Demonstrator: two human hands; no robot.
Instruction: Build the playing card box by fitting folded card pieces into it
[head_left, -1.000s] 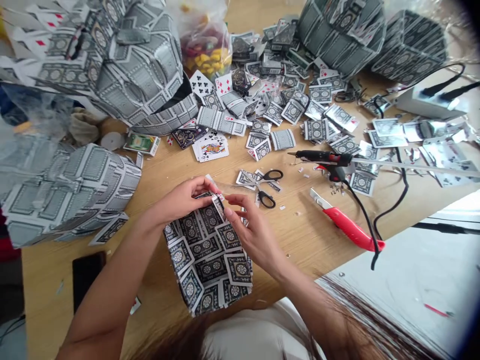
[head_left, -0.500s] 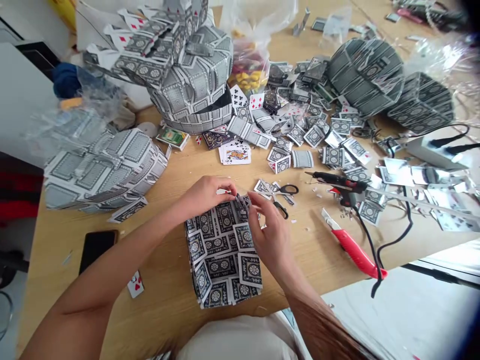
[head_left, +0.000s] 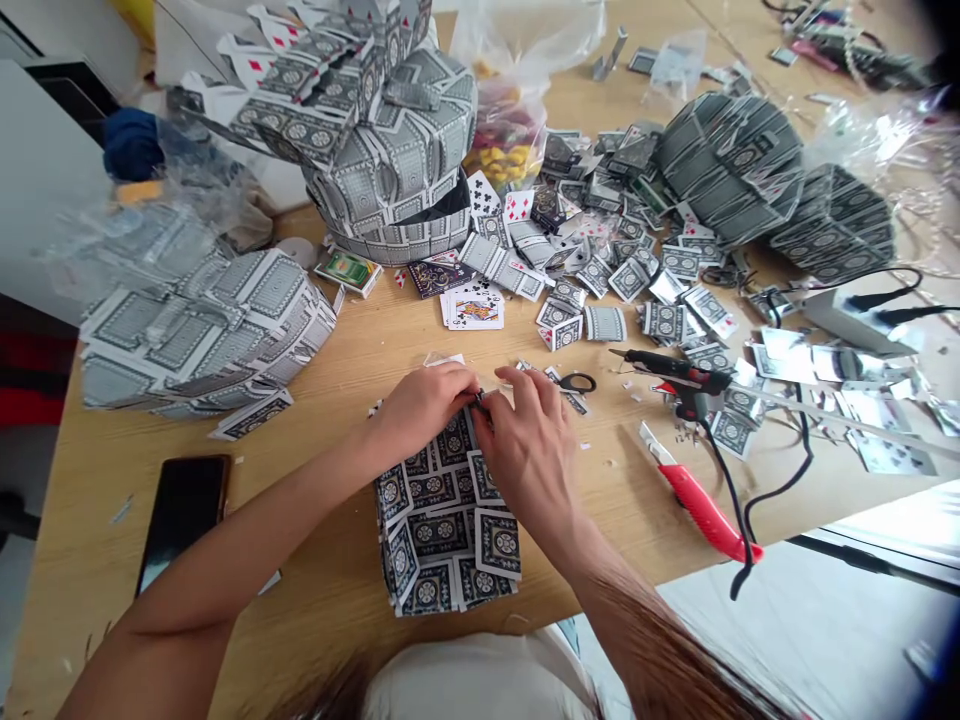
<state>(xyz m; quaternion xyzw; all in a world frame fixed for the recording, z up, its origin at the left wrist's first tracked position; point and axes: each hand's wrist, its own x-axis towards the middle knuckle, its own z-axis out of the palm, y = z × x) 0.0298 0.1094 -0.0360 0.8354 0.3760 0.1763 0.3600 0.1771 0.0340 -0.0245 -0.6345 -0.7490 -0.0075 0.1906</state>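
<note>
A boxy piece covered with dark patterned playing cards (head_left: 439, 535) lies on the table in front of me. At its far edge, my left hand (head_left: 435, 400) and my right hand (head_left: 529, 430) meet, fingertips almost touching. Both hands pinch a small dark bit whose shape is mostly hidden by the fingers. My right hand covers the piece's upper right corner. Just beyond it, scissors (head_left: 577, 382) lie on cut cards, partly hidden by that hand.
To the right lie a black glue gun (head_left: 675, 372) with its cable and a red cutter (head_left: 705, 510). A phone (head_left: 180, 510) is at the left. Large card-covered shapes (head_left: 217, 330) and a pile of loose cards (head_left: 622, 260) stand farther back.
My right hand has turned more palm-down and shifted left over the piece's corner, covering more of the scissors. My left hand's fingers have closed in near the same spot.
</note>
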